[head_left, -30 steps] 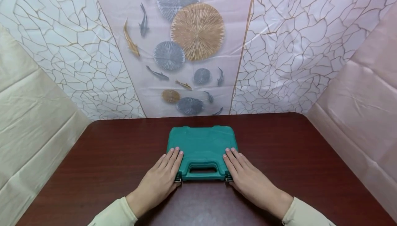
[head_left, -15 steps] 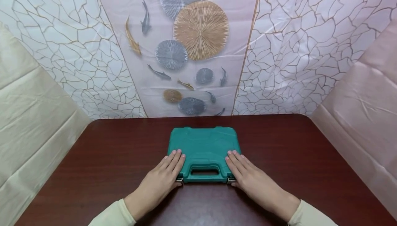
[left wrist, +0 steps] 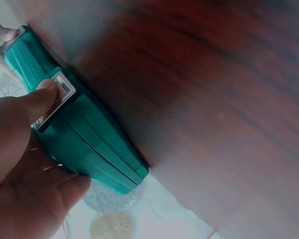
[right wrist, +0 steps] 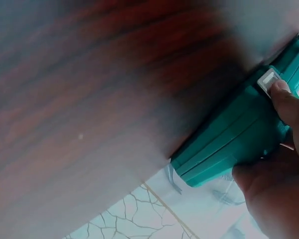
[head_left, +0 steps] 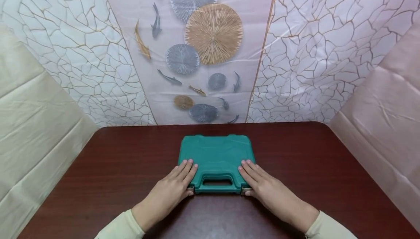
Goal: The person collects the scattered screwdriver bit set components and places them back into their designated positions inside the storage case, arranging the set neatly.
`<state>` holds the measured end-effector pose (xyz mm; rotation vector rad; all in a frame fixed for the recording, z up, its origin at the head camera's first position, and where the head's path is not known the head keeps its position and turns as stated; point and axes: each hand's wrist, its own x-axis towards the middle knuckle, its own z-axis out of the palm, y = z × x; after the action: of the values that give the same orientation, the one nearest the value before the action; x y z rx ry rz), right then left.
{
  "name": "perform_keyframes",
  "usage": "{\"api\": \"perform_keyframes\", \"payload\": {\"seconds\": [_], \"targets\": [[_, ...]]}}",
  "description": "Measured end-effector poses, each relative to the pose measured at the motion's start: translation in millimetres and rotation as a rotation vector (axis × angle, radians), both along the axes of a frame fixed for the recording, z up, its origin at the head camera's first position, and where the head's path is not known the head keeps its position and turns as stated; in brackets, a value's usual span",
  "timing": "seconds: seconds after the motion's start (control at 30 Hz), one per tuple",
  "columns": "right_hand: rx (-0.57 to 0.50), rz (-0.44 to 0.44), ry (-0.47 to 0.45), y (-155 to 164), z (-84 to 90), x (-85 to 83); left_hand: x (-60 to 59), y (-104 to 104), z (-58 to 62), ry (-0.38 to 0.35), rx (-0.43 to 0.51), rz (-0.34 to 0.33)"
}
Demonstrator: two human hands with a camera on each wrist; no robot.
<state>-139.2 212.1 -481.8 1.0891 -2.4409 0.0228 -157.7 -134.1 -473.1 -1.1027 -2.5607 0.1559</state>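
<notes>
A closed green plastic carrying case (head_left: 214,151) lies flat on the table, its handle toward me. My left hand (head_left: 165,197) rests straight fingers on the lid's left front corner, with the thumb at the front edge. In the left wrist view, that thumb presses a metal latch (left wrist: 65,89) lying against the case's side. Mirroring it, my right hand (head_left: 272,197) lays straight fingers on the right front corner. Its thumb presses the other metal latch (right wrist: 267,79), seen in the right wrist view. The thumbs partly cover both latches.
The dark red-brown wooden table (head_left: 124,158) extends around the case. Behind it hangs a patterned cloth backdrop (head_left: 210,49) with fish and round shapes. Pale padded panels stand at the left (head_left: 32,129) and right (head_left: 380,115).
Both thumbs have pushed the metal latches in from sticking out at the front edge to lying against it. The case and hands stay in place; the view shifts slightly.
</notes>
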Motion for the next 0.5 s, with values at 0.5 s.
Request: {"api": "perform_keyframes", "payload": {"seconds": [0.5], "targets": [[-0.174,-0.146,-0.377,11,1.2,-8.9,-12.4,6,6.8,-0.396,0.338,0.089]]}}
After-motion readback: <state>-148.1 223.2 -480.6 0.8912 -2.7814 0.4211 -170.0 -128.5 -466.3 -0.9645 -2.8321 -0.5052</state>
